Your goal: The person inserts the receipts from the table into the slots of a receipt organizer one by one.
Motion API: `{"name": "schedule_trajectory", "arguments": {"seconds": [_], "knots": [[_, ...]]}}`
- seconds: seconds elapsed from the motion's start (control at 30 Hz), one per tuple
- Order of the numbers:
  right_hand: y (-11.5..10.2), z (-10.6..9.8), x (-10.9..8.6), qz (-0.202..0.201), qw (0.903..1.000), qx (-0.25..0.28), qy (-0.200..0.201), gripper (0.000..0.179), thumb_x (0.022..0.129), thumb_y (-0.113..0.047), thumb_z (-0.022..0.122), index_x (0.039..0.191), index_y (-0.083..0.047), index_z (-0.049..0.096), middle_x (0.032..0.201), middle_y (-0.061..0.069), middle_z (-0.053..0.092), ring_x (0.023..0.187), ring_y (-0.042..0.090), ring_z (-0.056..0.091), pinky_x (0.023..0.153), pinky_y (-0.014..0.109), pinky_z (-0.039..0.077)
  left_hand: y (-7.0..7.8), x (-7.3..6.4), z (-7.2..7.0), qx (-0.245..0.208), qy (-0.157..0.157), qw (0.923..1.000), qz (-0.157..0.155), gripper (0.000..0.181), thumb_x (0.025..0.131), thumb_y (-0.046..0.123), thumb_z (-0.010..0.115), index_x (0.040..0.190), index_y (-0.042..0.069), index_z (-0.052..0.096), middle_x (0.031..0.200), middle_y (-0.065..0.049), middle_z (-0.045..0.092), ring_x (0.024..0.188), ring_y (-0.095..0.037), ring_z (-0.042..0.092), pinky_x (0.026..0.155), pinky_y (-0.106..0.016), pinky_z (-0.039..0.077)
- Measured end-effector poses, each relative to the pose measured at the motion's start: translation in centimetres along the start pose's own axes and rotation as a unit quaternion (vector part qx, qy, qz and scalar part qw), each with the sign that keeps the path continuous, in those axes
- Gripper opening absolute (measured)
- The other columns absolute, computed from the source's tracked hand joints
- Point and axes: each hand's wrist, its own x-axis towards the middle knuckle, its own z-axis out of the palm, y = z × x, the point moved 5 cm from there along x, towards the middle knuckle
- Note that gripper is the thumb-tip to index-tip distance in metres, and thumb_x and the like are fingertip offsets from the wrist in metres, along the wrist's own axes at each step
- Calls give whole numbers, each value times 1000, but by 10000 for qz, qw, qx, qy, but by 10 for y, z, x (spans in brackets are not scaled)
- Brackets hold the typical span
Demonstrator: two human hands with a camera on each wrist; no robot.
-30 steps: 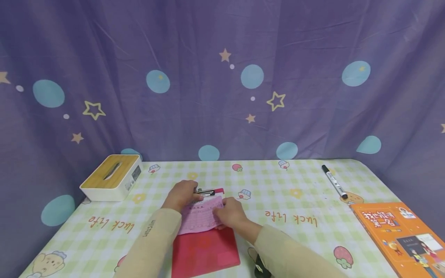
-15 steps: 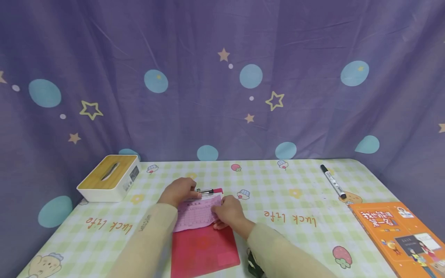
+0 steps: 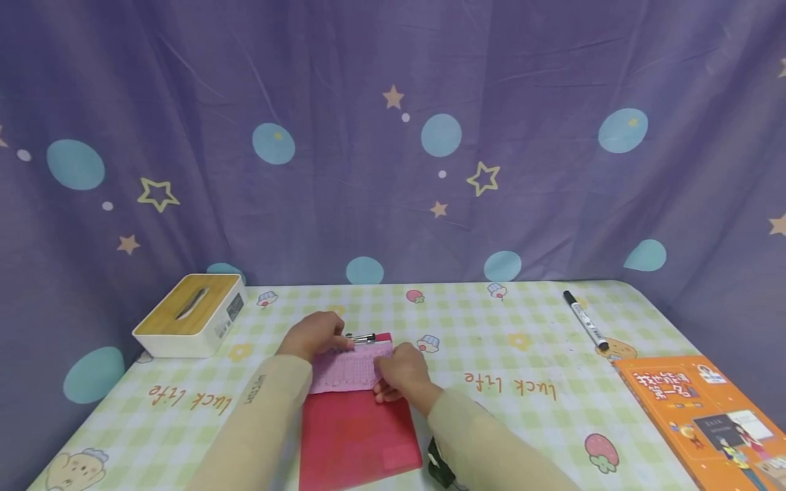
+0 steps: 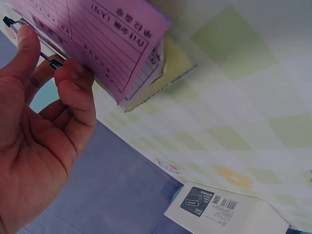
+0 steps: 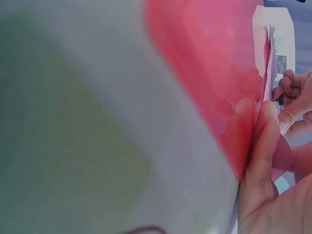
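A red plastic clip folder (image 3: 359, 440) lies on the table in front of me. Over its upper part are pink printed receipt forms (image 3: 346, 374); the left wrist view shows white layers and a yellow sheet beneath the pink forms. At the folder's top edge is a metal clip (image 3: 366, 338). My left hand (image 3: 312, 335) pinches this clip between thumb and fingers, seen closely in the left wrist view. My right hand (image 3: 405, 374) pinches the right edge of the forms, its lower fingers curled over the folder. In the right wrist view, the red plastic (image 5: 209, 63) hangs beside the right fingers.
A white tissue box (image 3: 190, 317) with a wooden lid stands at back left. A black-and-white marker (image 3: 585, 320) lies at right, behind an orange book (image 3: 700, 416). Something dark (image 3: 439, 467) shows beside the right sleeve. A purple curtain (image 3: 393, 225) hangs behind the checked tablecloth (image 3: 510, 429).
The pink forms have slid up towards the clip and lie flatter, baring more of the red folder below. My right hand has moved up slightly with them; the left hand stays at the clip.
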Motion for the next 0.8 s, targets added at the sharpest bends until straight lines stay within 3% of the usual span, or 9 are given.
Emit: {"name": "schedule_trajectory", "arguments": {"seconds": [0.5,0.8], "knots": [[-3,3,3,-143,9988,-414,229,25,97,-19,65,83,0,58,54,9,62,40,16,61,44,26,51,-2,-2,2,-33,245,9997,-24,45,88,22,81,61,12,46,59,3,37,58,-12,36,57,-26,32],[0,-6,-2,-225,9981,323,-476,23,96,-16,65,83,2,58,57,11,64,42,14,60,49,30,55,0,-10,5,-64,670,9970,374,41,85,20,82,66,9,49,62,2,38,62,-15,38,61,-31,36]]}}
